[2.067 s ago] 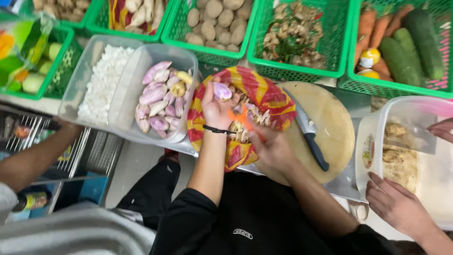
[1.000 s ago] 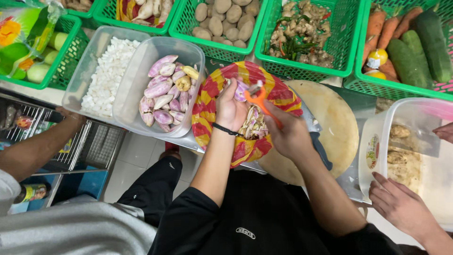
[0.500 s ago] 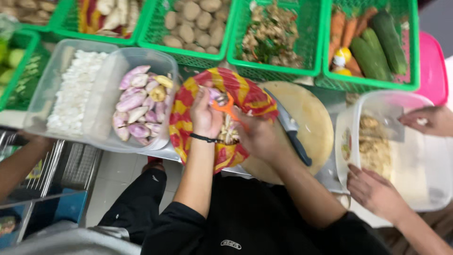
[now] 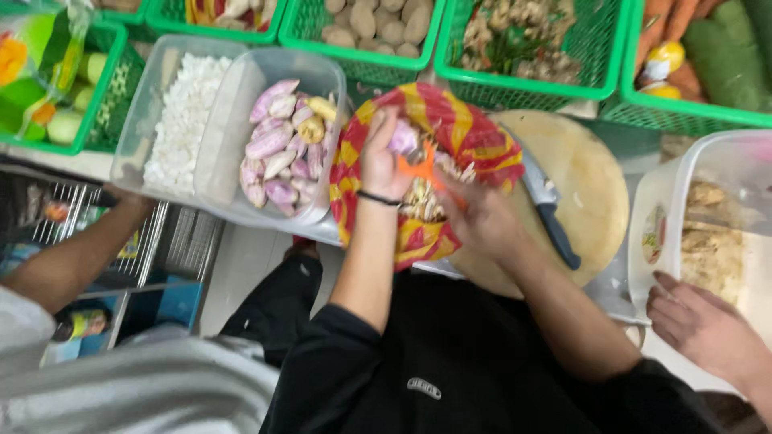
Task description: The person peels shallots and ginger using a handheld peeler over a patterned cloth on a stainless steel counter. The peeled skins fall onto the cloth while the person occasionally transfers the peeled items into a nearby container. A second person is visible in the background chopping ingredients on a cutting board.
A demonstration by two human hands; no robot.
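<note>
Left hand pinches a purple shallot over the red-and-yellow bag at the bench's near edge, right hand grips an orange peeler: best short strokes away from fingers, skins dropping into the bag.

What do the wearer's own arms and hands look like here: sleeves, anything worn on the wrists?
Both forearms are bare; no gloves on either hand. The left hand has a thin dark band around the wrist. The right hand is motion-blurred, and no ring, watch or band can be made out on it. A black top with a small pale chest mark covers the torso; its short sleeves end around the elbows.
</note>
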